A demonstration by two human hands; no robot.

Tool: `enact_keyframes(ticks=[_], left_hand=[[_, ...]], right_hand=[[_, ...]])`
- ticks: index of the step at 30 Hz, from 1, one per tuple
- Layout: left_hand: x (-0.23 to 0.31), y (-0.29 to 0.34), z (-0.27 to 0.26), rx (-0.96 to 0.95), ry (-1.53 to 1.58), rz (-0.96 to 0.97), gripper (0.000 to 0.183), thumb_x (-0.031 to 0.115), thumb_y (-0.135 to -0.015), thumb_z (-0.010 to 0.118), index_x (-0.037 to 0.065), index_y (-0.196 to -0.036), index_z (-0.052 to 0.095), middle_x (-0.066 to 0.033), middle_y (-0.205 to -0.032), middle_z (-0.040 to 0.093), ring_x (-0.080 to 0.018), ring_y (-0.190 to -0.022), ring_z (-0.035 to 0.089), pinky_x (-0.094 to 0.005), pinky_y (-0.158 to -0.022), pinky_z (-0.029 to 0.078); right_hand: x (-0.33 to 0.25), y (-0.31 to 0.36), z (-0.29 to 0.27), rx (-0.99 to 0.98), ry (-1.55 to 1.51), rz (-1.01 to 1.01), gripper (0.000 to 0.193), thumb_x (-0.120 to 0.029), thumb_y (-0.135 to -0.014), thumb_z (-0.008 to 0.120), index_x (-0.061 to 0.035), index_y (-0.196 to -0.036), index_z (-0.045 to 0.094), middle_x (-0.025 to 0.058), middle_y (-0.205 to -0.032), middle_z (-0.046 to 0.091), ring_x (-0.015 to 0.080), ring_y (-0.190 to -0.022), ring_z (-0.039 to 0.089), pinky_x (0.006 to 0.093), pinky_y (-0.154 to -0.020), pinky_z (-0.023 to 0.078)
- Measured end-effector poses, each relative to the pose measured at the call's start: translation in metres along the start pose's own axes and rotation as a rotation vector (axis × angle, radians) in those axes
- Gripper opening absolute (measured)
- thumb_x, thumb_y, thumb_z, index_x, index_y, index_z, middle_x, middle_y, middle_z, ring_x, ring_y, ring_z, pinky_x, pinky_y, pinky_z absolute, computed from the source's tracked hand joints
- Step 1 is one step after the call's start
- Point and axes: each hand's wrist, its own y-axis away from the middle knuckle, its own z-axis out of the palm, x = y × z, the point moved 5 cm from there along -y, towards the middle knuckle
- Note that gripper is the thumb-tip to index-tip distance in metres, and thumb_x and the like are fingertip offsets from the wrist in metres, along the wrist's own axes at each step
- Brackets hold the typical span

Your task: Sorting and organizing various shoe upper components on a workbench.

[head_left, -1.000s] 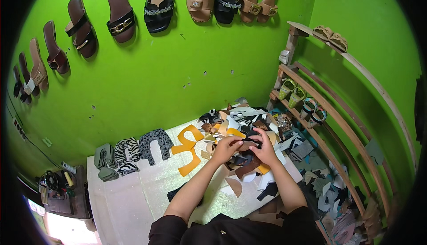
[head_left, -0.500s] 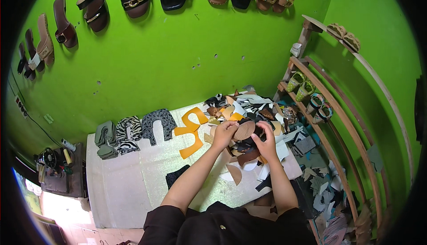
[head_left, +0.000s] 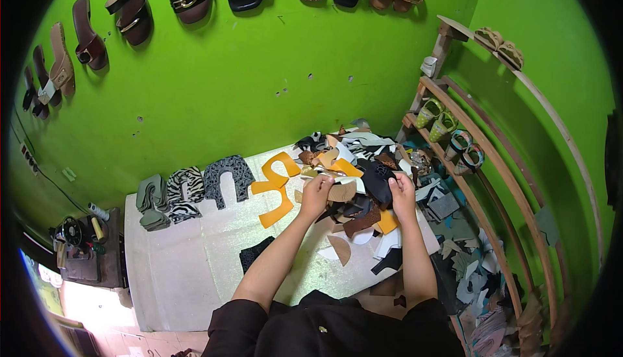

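Since the earlier frame both hands have shifted a little toward the back of the pile, and the view has tipped down, cutting the wall sandals at the top edge.

Left of the fingers lie flat cut uppers: a grey-green stack (head_left: 152, 201), a zebra-print piece (head_left: 185, 188), a dark speckled U-shaped piece (head_left: 228, 174) and orange cut-outs (head_left: 276, 191), all well apart from the hands on the white worktable (head_left: 195, 273). The left hand (head_left: 316, 193) has its fingers curled together, pinching the edge of a tan leather piece (head_left: 342, 191) just to their right. Between the two hands sits the heap of mixed leather offcuts (head_left: 354, 162). The right hand (head_left: 402, 191) has its fingers bent around a black perforated piece (head_left: 378, 183), lifting it off the heap.

To do this well, it seems wise to keep each piece pinched at its rim and peel it off singly, so neighbours do not slide off the table.

Fingertips are too small to tell apart; whether the thumbs press from beneath cannot be told. At right, a wooden rack (head_left: 454, 136) holds green sandals (head_left: 436, 117), and scraps below it blur together.
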Motion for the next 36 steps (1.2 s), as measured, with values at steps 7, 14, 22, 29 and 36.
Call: enact_keyframes(ticks=[7,14,22,29,36], left_hand=[[0.015,0.001,0.032,-0.267,0.598,-0.19,0.026,0.021,-0.095,0.047,0.002,-0.109,0.057,-0.0044,-0.099,0.059,-0.0119,-0.081,0.059,-0.0263,-0.071,0.052],[0.014,0.002,0.038,-0.409,1.072,-0.303,0.025,0.016,-0.094,0.047,0.007,-0.116,0.054,-0.0027,-0.103,0.058,-0.01,-0.089,0.056,-0.0244,-0.08,0.047],[-0.005,0.006,0.034,-0.46,0.505,-0.296,0.025,0.02,-0.092,0.053,0.004,-0.11,0.049,0.0026,-0.068,0.048,-0.0054,-0.054,0.046,-0.0238,-0.057,0.05],[0.015,0.006,0.052,-0.363,0.411,-0.244,0.021,0.018,-0.092,0.052,0.005,-0.108,0.05,0.0019,-0.067,0.049,-0.0051,-0.056,0.048,-0.0205,-0.055,0.047],[-0.005,-0.006,0.046,-0.096,0.179,-0.001,0.028,0.021,-0.091,0.05,0.005,-0.114,0.051,-0.0085,-0.086,0.055,-0.0137,-0.075,0.054,-0.027,-0.066,0.046]], right_hand=[[-0.037,-0.006,-0.019,0.104,-0.106,0.024,0.01,-0.002,-0.084,0.049,-0.0009,-0.091,0.056,0.0002,-0.083,0.056,0.007,-0.074,0.051,0.0197,-0.071,0.041],[-0.047,0.026,0.026,-0.209,-0.311,0.317,0.024,-0.015,-0.082,0.058,-0.0004,-0.101,0.057,-0.0016,-0.066,0.054,0.0052,-0.06,0.05,0.0189,-0.056,0.039],[-0.014,0.022,0.017,-0.14,-0.119,0.223,0.014,-0.012,-0.087,0.053,-0.0002,-0.081,0.059,-0.002,-0.073,0.058,0.0038,-0.066,0.051,0.0198,-0.06,0.04],[-0.019,0.018,0.001,-0.041,0.087,0.113,0.016,-0.01,-0.086,0.049,-0.0027,-0.073,0.054,-0.0045,-0.065,0.048,0.0032,-0.061,0.042,0.0205,-0.055,0.033],[-0.038,-0.005,0.0,-0.081,0.053,0.049,0.015,-0.009,-0.087,0.046,-0.0039,-0.073,0.05,-0.0051,-0.067,0.043,0.0028,-0.063,0.04,0.0192,-0.057,0.033]])
